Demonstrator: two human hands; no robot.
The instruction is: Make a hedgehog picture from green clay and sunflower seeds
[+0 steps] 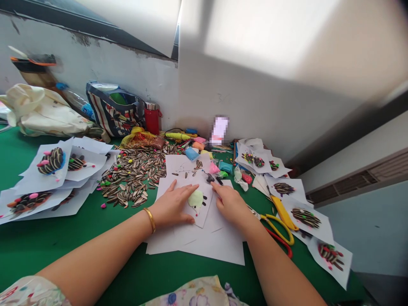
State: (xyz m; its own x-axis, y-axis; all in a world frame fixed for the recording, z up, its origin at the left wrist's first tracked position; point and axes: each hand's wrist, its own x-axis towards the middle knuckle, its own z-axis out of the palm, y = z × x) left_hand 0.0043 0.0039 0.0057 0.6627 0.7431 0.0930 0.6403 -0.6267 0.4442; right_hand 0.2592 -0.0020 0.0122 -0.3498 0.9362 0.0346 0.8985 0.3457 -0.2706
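Left hand [172, 205] spread on white paper [201, 221], rounded pale-green clay [195, 198], right hand [231, 205] curled, pinch unclear; striped seeds [135, 172]

Left hand [172, 205]: smooth, shiny gold-coloured bracelet [149, 220] round the wrist;
Left sleeve [30, 292]: pale, loose; patterned in red and green;
Garment front [188, 293]: cream cloth; pale purple flowers; one deeper blue bloom; uneven lower edge blurred

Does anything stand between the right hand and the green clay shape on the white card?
Only two small dark pieces lie between the right hand and the green clay shape, at its right edge; otherwise white paper shows.
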